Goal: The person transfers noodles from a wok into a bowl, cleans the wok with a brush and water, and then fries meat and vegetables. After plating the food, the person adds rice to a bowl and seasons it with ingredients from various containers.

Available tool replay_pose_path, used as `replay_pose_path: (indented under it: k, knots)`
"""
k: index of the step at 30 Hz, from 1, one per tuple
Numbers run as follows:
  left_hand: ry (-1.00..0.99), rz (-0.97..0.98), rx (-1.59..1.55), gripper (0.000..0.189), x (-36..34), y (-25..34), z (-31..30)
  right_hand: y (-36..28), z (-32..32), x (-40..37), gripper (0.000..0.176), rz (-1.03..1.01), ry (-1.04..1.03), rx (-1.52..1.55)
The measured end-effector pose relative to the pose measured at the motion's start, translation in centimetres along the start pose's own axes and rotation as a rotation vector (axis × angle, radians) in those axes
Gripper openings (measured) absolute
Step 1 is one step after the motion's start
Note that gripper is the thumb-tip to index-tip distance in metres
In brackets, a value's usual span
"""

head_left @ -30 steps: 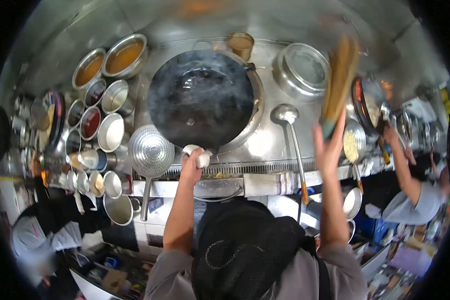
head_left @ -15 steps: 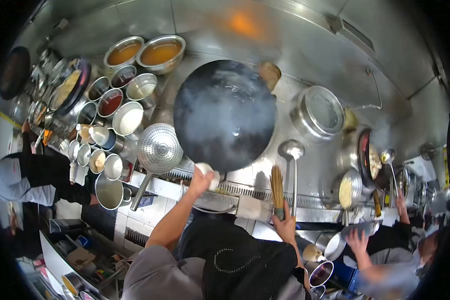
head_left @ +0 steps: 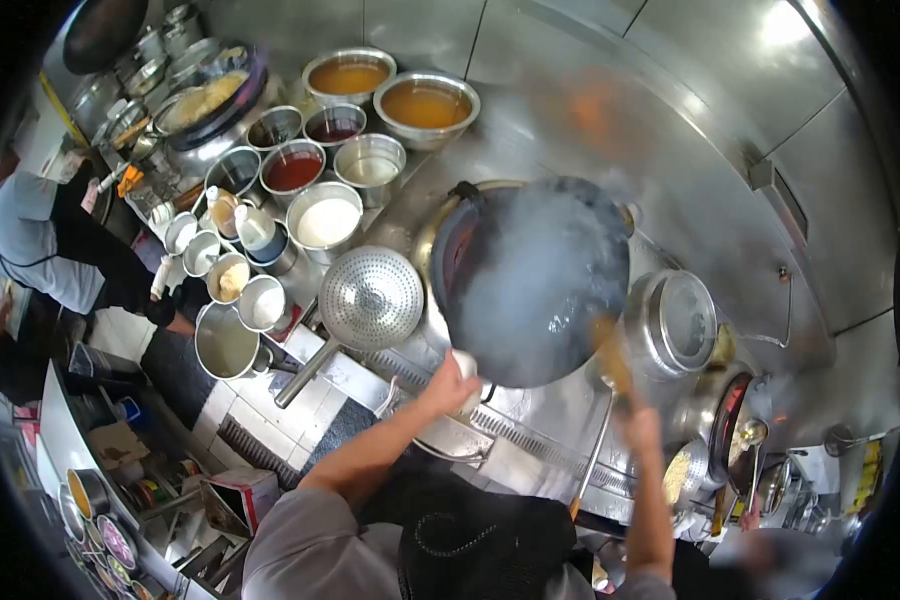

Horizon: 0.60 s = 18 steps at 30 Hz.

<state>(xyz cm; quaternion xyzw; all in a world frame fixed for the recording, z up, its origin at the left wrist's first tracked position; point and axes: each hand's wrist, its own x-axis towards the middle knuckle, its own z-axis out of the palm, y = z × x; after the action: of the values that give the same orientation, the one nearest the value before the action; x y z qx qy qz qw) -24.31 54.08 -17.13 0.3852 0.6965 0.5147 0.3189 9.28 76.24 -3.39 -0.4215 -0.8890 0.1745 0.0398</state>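
Note:
A large black wok is tilted up off its burner, steam rising from it. My left hand grips the wok's cloth-wrapped handle at its near rim. My right hand holds a bamboo brush by its handle, and the blurred bristles reach to the wok's lower right rim. A steel ladle lies on the stove ledge just under the brush.
A perforated steel skimmer rests left of the wok. Several bowls of sauces and seasonings crowd the upper left. A lidded steel pot stands to the right. One person stands at far left, another at bottom right.
The wok has been lifted and tilted by my left hand. My right hand has brought the brush from the ledge up to the wok's rim. The view has swung to the left.

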Motion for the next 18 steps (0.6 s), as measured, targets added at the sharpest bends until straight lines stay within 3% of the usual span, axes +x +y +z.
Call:
replay_pose_path:
  k: [1,2,6,8,10,11,12,13,15,17,18]
  knots:
    - [-0.018,-0.124,-0.096,0.066,1.5,0.5,-0.5,0.3,-4.1,2.1,0.059,-0.078,0.212,-0.092]
    - [-0.035,-0.245,-0.191,0.062,2.5,0.6,-0.7,-3.3,-8.5,4.2,0.062,-0.117,0.408,-0.229]
    - [-0.133,-0.454,-0.559,0.058,3.5,-1.1,-0.6,-11.0,-14.3,13.7,0.064,-0.029,0.909,0.122]
    - [0.132,-0.518,-0.646,0.051,1.7,0.5,0.5,-12.5,-11.0,19.2,0.071,-0.057,1.158,0.181]
    - [0.141,-0.505,-0.764,0.049,1.4,1.0,0.8,-15.0,-2.8,24.3,0.069,0.000,1.334,0.111]
    - [0.118,-0.473,-0.646,0.049,1.6,0.6,0.9,-16.1,2.7,26.3,0.063,-0.082,1.326,0.105]
    - [0.090,-0.439,-0.528,0.050,1.6,0.3,0.9,-16.3,8.8,26.3,0.063,0.002,0.780,0.433]
    - [0.109,-0.401,-0.484,0.051,1.5,-0.3,1.1,-16.4,14.8,26.4,0.063,0.214,0.241,0.590]
    - [0.092,-0.359,-0.495,0.050,1.3,-0.5,1.2,-18.4,20.3,21.8,0.068,-0.206,-0.021,0.504]
    - [0.064,-0.380,-0.571,0.048,1.2,0.3,0.6,-20.5,14.1,18.8,0.076,-0.269,-0.312,0.386]
    - [0.045,-0.395,-0.577,0.048,1.0,1.0,0.3,-20.0,8.9,19.3,0.077,-0.021,-0.557,0.427]
